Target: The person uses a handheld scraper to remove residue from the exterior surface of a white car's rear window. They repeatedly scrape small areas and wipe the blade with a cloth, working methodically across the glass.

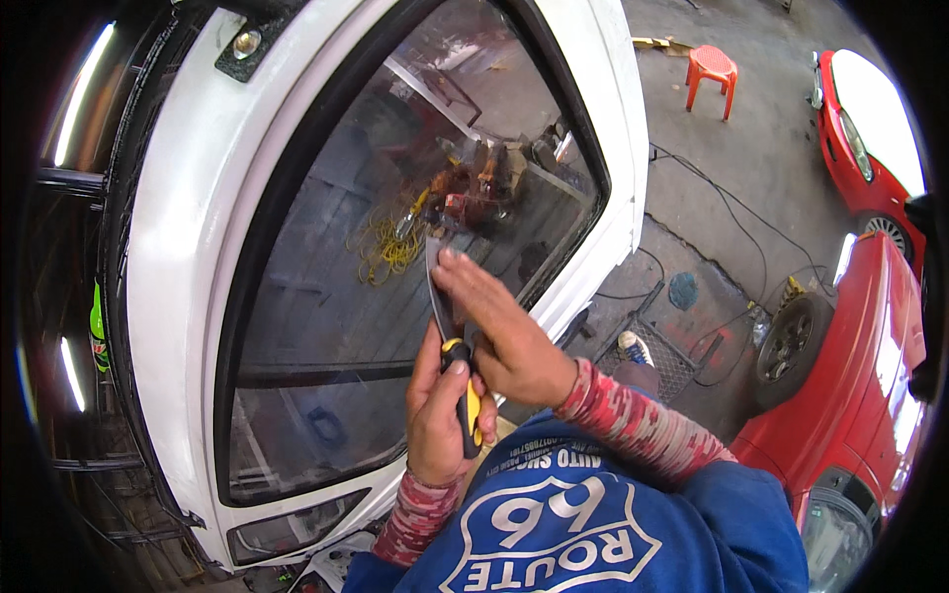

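Note:
My left hand [433,425] is closed around the yellow-and-black handle [469,400] of what looks like a putty knife, its thumb resting along the handle. The flat metal blade [436,282] points up and away from me. My right hand [509,341] lies against the blade with its fingers stretched out flat together, the fingertips near the blade's far end. Part of the blade is hidden behind that hand. Both hands are over a large window [326,287] with black rubber edging, set in a white vehicle body [178,257].
Through or reflected in the glass show a tangle of yellow cord [388,247] and reddish tools. To the right are a red stool [712,74], red cars [840,395], a loose wheel [794,338], cables [732,203] and a metal grate [657,356] on the floor.

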